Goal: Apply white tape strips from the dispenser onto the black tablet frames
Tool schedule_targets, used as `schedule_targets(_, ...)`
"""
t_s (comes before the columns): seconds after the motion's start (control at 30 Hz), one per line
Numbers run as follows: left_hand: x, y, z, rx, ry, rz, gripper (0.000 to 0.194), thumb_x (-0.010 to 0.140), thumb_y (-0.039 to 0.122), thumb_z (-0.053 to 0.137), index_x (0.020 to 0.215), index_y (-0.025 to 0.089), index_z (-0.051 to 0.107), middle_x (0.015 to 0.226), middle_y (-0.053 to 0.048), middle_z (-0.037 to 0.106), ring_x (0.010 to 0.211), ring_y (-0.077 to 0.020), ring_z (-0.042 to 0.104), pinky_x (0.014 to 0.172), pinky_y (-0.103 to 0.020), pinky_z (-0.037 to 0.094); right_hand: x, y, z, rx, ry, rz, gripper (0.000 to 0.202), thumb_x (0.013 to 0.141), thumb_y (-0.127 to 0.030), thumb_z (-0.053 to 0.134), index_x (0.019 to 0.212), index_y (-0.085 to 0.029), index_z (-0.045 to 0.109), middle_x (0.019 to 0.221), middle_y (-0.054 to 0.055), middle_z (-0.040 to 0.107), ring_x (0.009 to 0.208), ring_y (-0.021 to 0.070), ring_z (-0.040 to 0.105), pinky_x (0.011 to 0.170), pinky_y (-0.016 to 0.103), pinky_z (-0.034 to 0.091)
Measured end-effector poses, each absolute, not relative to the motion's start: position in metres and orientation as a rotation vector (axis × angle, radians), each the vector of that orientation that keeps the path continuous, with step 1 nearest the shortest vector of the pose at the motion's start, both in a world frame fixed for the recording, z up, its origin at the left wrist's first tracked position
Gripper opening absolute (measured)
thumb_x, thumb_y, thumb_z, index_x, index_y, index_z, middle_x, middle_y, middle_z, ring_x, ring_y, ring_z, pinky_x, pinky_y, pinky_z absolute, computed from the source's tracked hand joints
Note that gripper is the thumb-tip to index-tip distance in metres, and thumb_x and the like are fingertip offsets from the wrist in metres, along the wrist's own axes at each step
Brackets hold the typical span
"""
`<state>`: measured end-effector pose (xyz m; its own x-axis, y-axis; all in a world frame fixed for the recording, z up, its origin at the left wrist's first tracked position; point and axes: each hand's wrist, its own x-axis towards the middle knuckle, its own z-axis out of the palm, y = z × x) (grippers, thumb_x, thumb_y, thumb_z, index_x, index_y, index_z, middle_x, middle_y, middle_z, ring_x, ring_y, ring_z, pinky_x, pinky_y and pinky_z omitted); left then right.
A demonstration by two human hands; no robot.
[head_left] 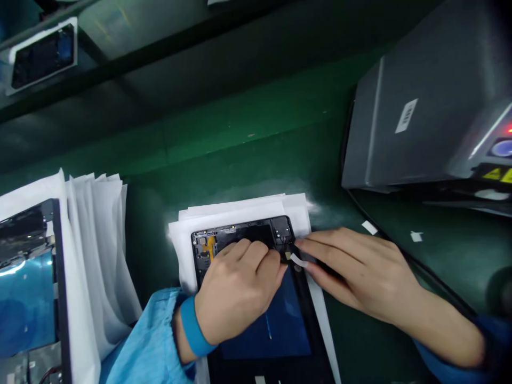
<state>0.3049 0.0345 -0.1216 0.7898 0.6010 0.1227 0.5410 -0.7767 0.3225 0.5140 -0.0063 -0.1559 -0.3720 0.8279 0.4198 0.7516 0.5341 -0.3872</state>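
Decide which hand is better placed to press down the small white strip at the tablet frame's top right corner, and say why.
Probably the right hand: its fingertips already pinch the white strip at that corner of the tablet frame. The left hand lies flat on the frame, apparently steadying it.

Left hand (236,290): palm down, fingers curled, resting on the tablet frame (240,234). Right hand (356,272): fingertips pinching at the frame's right edge.

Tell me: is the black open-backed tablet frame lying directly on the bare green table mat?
No: the black tablet frame lies on a stack of white sheets spread over the green mat.
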Motion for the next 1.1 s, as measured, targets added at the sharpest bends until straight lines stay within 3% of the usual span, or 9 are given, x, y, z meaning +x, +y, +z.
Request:
schedule_targets(0.17,0.307,0.031,-0.124,2.749,0.857,0.298,0.016,0.091,0.008,0.05,0.09,0.011,0.066,0.08,-0.006,0.063,0.073,-0.0198,0.058,0.066,-0.035,0.053,0.516,-0.01,-0.158,-1.26,-2.206,0.24,0.018,0.088,-0.018,0.06,0.105,-0.014,0.065,0.095,0.006,0.069,0.083,0.0166,0.066,0.07,0.029,0.054)
schedule_targets(0.57,0.313,0.04,-0.128,2.823,0.827,0.333,0.022,0.095,0.008,0.045,0.091,0.009,0.066,0.081,-0.007,0.064,0.075,-0.0182,0.06,0.067,-0.033,0.054,0.514,-0.008,-0.157,-1.254,-2.245,0.175,0.017,0.091,-0.021,0.055,0.103,-0.014,0.066,0.094,0.006,0.069,0.08,0.0154,0.064,0.067,0.028,0.054)
schedule_targets(0.87,0.305,0.035,-0.123,2.75,0.886,0.346,0.017,0.09,0.006,0.056,0.105,0.005,0.064,0.091,-0.011,0.067,0.082,-0.0216,0.062,0.073,-0.038,0.057,0.515,-0.008,-0.158,-1.238,-2.253,0.176,0.019,0.092,-0.022,0.057,0.106,-0.012,0.065,0.094,0.006,0.068,0.08,0.0159,0.062,0.067,0.028,0.05)
schedule_targets(1.1,0.309,0.038,-0.115,2.904,0.821,0.269,0.022,0.094,0.008,0.044,0.098,0.006,0.065,0.085,-0.01,0.067,0.073,-0.0212,0.059,0.062,-0.035,0.053,0.515,-0.007,-0.158,-1.237,-2.249,0.177,0.017,0.092,-0.021,0.057,0.105,-0.013,0.064,0.093,0.006,0.068,0.08,0.0158,0.062,0.066,0.028,0.051)
